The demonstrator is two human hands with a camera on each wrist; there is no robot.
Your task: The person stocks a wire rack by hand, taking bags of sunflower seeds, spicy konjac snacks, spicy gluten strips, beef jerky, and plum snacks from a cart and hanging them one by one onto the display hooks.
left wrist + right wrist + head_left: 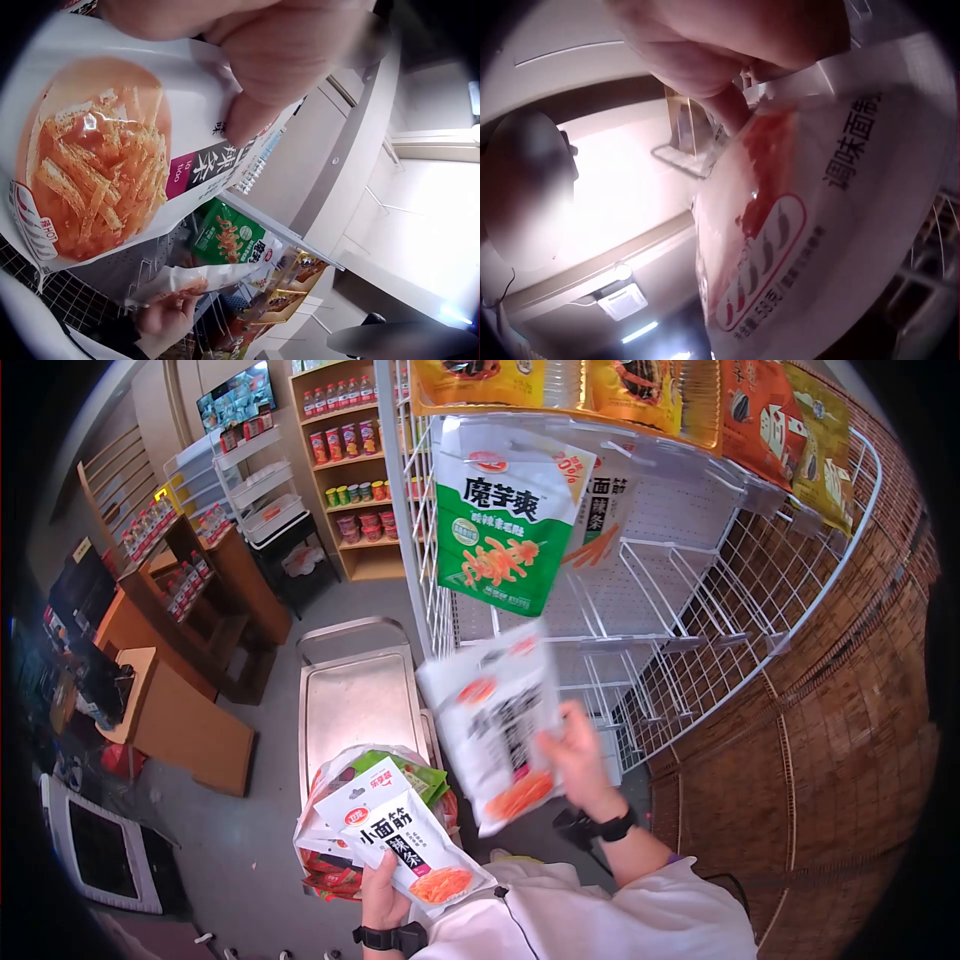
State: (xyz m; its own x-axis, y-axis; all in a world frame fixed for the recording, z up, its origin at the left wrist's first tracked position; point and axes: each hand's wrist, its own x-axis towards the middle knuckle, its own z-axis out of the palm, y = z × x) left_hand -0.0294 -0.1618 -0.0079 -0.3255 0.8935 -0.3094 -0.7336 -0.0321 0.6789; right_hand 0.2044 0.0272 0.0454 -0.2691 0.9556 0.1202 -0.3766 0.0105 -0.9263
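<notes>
The right hand (pixel 580 755) pinches a white 小面筋 packet (pixel 500 730) by its lower side edge, thumb on the face and the other fingers hidden behind. This packet is blurred and tilted, below and apart from the hanging green-and-white 魔芋爽 packet (pixel 505 530). The left hand (pixel 385 890) clamps a matching spicy-strip packet (pixel 410 840), thumb on its front; orange strips show on the lower part. This one overlaps a plastic bag (pixel 312 820) on the steel cart (pixel 358 700); whether they touch I cannot tell. The bag holds a green packet (pixel 430 780) and red packaging low down.

The white wire rack (pixel 670 520) bears the 魔芋爽 packet, another white packet (pixel 600 510) just behind it, and a top row of yellow packets (pixel 640 400), an orange-red packet (pixel 755 430) and an olive-green packet (pixel 820 450). Farther back, a wooden shelf unit (pixel 375 565) holds bottles (pixel 340 398), cans (pixel 345 444) and red tubs (pixel 365 528).
</notes>
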